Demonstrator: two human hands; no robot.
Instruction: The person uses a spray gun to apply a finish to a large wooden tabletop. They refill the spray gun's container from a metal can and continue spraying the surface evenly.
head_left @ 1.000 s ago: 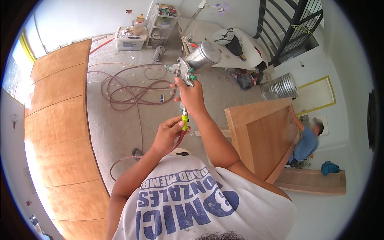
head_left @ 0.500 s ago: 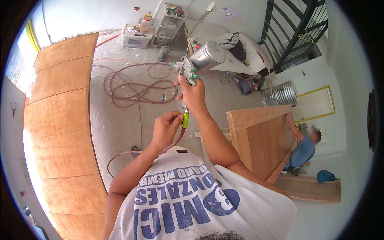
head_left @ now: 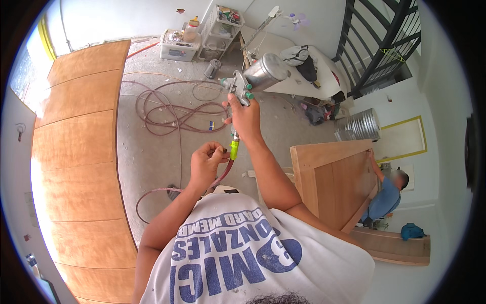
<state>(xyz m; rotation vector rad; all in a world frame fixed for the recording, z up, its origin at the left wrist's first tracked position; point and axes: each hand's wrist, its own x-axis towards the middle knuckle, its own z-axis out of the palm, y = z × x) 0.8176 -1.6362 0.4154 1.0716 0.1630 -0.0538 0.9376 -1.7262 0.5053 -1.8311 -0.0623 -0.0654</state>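
Observation:
A spray gun [head_left: 238, 85] with green knobs and a silver metal cup [head_left: 268, 72] is held out in front of me by my right hand [head_left: 246, 117], its fingers wrapped round the handle. Below the handle, a fitting leads down to a dark red air hose [head_left: 223, 176] with bright yellow-green tape [head_left: 234, 150] around its end. My left hand [head_left: 205, 163] is beside this tape, fingers curled and thumb pressed to the index finger. A small dark spot shows at its fingertips; what it pinches, if anything, I cannot make out.
Wooden panel [head_left: 81, 167] at left; loops of hose [head_left: 167, 119] on the floor. Storage box [head_left: 178, 50] and white shelf rack [head_left: 218, 38] stand at the back, a littered table [head_left: 324, 61] at far right. A person [head_left: 385, 197] works at a wooden door [head_left: 334, 177] on the right.
My left fingers have moved slightly left, off the taped hose end they were touching. My right hand keeps its hold on the spray gun. The whole view has shifted a little.

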